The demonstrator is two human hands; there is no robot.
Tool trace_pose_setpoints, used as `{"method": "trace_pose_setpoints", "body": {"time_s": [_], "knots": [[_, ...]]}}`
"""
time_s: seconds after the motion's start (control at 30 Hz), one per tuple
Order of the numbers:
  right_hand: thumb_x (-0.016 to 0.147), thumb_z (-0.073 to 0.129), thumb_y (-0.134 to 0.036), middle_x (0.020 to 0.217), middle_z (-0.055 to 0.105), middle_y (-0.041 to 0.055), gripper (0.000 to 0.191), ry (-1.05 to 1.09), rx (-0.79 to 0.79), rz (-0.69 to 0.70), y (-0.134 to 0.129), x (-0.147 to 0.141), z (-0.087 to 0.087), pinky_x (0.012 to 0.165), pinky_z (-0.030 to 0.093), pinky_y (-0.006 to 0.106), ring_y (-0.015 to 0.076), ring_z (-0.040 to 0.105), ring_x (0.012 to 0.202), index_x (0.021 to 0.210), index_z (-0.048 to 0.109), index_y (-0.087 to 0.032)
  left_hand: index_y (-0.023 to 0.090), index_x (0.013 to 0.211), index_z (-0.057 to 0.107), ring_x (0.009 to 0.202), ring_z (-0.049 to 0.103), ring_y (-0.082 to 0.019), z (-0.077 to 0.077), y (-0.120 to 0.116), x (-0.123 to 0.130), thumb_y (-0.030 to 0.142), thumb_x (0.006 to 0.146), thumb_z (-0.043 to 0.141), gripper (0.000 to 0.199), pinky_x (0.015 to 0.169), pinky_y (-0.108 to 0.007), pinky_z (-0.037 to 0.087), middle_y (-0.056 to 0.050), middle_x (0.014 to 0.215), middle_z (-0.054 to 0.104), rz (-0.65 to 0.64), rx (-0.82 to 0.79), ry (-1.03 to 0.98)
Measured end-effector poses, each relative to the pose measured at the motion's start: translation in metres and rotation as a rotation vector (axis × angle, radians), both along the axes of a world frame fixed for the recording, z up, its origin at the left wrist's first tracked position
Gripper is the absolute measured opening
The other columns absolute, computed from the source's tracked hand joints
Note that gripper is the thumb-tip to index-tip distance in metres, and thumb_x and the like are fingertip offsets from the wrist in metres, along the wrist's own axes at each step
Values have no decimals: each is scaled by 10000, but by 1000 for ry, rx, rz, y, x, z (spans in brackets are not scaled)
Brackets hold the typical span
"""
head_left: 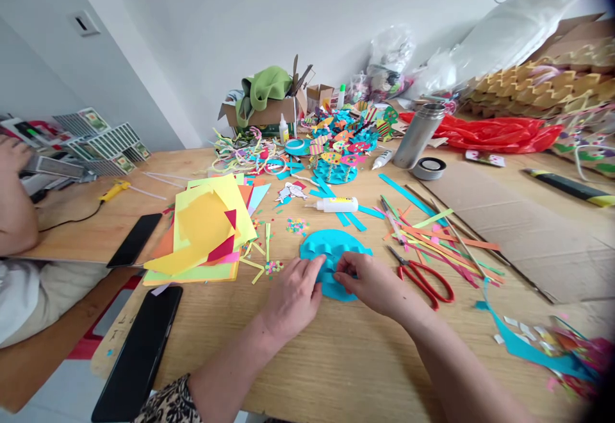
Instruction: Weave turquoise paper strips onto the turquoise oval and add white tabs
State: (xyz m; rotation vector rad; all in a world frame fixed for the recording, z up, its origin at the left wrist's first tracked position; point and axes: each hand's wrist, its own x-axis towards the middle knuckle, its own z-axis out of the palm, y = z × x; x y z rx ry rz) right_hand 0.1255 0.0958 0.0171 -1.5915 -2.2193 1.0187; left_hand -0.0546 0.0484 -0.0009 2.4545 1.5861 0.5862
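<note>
A round blue paper disc [339, 290] lies on the table in front of me, with curved blue paper strips [342, 248] standing up from it in raised waves. My left hand [294, 295] rests on the disc's left side, fingers stretched out and the thumb apart. At the disc's right side, my right hand [368, 279] is closed in a pinch at a blue strip; its fingertips partly cover that strip. Just beyond the disc lies a white glue bottle [337, 204]. Red-handled scissors [425, 279] lie right of my right hand, blades apart.
Coloured paper sheets [206, 218] and two phones [144, 346] lie left, near another person's arm [16, 199]. Paper strips [437, 237] and cardboard [528, 231] lie right. Behind stand finished paper fish on a blue base [335, 173], a metal flask [419, 136] and tape [429, 168].
</note>
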Motion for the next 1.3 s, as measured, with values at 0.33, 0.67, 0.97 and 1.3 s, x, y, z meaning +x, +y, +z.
{"method": "trace_pose_setpoints", "body": {"time_s": [0.33, 0.67, 0.97, 1.3], "knots": [[814, 609, -257, 740, 672, 33, 67, -173, 63, -49, -4, -7, 1, 538, 312, 254, 164, 584, 638, 781, 632, -203, 197, 1304, 422, 922, 582, -239, -3, -2, -2, 133, 853, 580, 481, 819, -398, 522, -59, 975, 630, -5, 13, -37], [819, 601, -255, 754, 677, 38, 66, -204, 59, -64, -6, -11, -3, 541, 324, 255, 186, 608, 669, 808, 641, -204, 195, 1291, 430, 915, 588, -233, -2, -3, -2, 121, 856, 586, 468, 821, -399, 530, -57, 975, 637, 10, 14, -55], [856, 565, -276, 734, 700, 43, 121, -180, 62, -48, -8, -10, 8, 557, 353, 265, 182, 621, 639, 842, 666, -211, 221, 1281, 425, 934, 604, -225, -2, -2, -4, 126, 882, 545, 427, 828, -403, 538, -52, 986, 641, -6, -1, -90], [853, 549, -225, 764, 697, 21, 127, -50, 96, 39, -13, -6, 14, 563, 378, 259, 164, 611, 646, 945, 637, -214, 218, 1281, 432, 941, 604, -222, 0, -3, -4, 119, 887, 520, 415, 837, -407, 528, -53, 987, 643, 13, -22, -102]]}}
